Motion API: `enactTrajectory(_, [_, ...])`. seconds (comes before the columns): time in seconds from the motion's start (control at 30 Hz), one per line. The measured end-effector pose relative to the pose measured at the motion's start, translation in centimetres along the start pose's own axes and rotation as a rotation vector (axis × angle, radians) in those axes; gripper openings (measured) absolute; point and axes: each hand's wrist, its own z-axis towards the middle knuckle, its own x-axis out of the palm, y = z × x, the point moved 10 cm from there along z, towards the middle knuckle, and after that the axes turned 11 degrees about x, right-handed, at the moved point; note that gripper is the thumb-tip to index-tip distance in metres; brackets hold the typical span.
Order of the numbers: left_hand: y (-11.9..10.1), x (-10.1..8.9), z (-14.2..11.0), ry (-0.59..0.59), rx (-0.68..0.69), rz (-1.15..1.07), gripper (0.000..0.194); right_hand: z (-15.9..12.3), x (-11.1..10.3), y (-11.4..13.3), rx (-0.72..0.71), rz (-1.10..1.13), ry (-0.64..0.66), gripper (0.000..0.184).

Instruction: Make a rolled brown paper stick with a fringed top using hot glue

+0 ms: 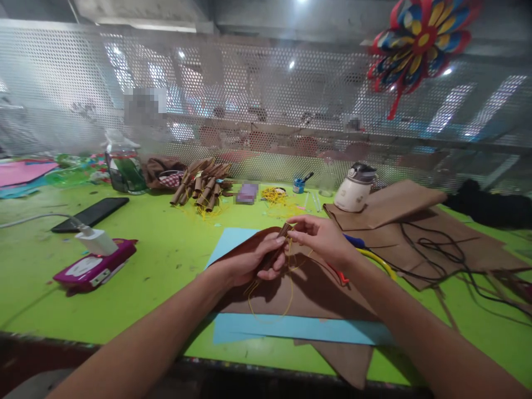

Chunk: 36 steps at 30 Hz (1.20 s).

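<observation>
My left hand [258, 259] is closed round a thin rolled brown paper tube [277, 244], held slanting up to the right. My right hand [318, 235] pinches a yellow thread [272, 310] at the tube's upper end; the thread hangs in a loop below both hands. Under my hands lie brown paper sheets [307, 293] on a light blue sheet [291, 328]. Both rest on the green table [166, 260].
A pile of finished brown paper rolls [203, 188] lies at the back. A magenta device [93, 269] with a white plug, a black phone [91, 213], a white glue pot [354, 188], more brown sheets [403, 210], black cables [449, 255] and scissors with yellow handles [374, 257] surround me. A pinwheel [418, 39] hangs on the mesh wall.
</observation>
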Motion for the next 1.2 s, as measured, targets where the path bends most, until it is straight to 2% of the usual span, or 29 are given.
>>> enactTrajectory(0.13, [-0.1, 0.2, -0.2, 0.004, -0.010, 0.070, 0.023, 0.0, 0.1, -0.4, 0.025, 0.003, 0.029, 0.045])
enactTrajectory(0.27, [0.4, 0.1, -0.4, -0.010, -0.083, 0.167, 0.026, -0.9, 0.2, 1.9, -0.152, -0.243, 0.037, 0.051])
enactTrajectory(0.37, [1.1, -0.3, -0.7, -0.014, -0.164, 0.253, 0.028, -2.0, 1.4, 3.0, -0.232, -0.490, 0.159, 0.037])
enactTrajectory(0.47, [1.7, -0.3, -1.1, 0.031, -0.241, 0.302, 0.030, -2.7, 2.1, 2.5, -0.155, -0.588, 0.268, 0.019])
enactTrajectory(0.57, [2.1, 0.2, -1.5, 0.095, -0.285, 0.265, 0.033, -3.4, 2.6, 2.7, -0.167, -0.604, 0.326, 0.013])
enactTrajectory(0.67, [2.4, 0.9, -1.6, 0.149, -0.315, 0.208, 0.043, -3.7, 2.5, 2.6, -0.195, -0.622, 0.345, 0.015])
enactTrajectory(0.7, [2.2, 0.6, -1.3, 0.115, -0.291, 0.189, 0.046, -3.6, 2.2, 2.4, -0.183, -0.622, 0.338, 0.016])
enactTrajectory(0.73, [1.8, -0.2, -0.8, 0.031, -0.233, 0.178, 0.046, -3.3, 1.6, 2.1, -0.160, -0.609, 0.321, 0.017])
enactTrajectory(0.8, [-0.1, -2.8, -0.1, -0.222, -0.042, 0.174, 0.038, -2.6, -0.2, 1.5, -0.098, -0.547, 0.249, 0.019])
enactTrajectory(0.83, [-1.2, -4.2, -0.1, -0.349, 0.062, 0.187, 0.034, -2.1, -1.3, 1.2, -0.073, -0.506, 0.187, 0.019])
enactTrajectory(0.9, [-2.8, -5.9, -0.4, -0.498, 0.191, 0.213, 0.030, -1.3, -3.8, 0.9, -0.036, -0.419, 0.033, 0.018])
enactTrajectory(1.0, [-5.9, -8.3, -2.8, -0.813, 0.381, 0.336, 0.023, -0.6, -6.8, 0.0, 0.044, -0.221, -0.193, 0.016])
enactTrajectory(1.1, [-7.9, -8.2, -4.4, -0.927, 0.448, 0.467, 0.018, -0.4, -7.7, -0.7, 0.084, -0.048, -0.331, 0.020])
enactTrajectory(1.17, [-8.8, -7.2, -4.8, -0.917, 0.499, 0.556, 0.012, -0.6, -7.1, -0.6, 0.071, -0.004, -0.378, 0.023])
enactTrajectory(1.2, [-9.0, -6.4, -4.5, -0.868, 0.516, 0.578, 0.009, -0.7, -6.7, -0.6, 0.066, 0.016, -0.391, 0.024])
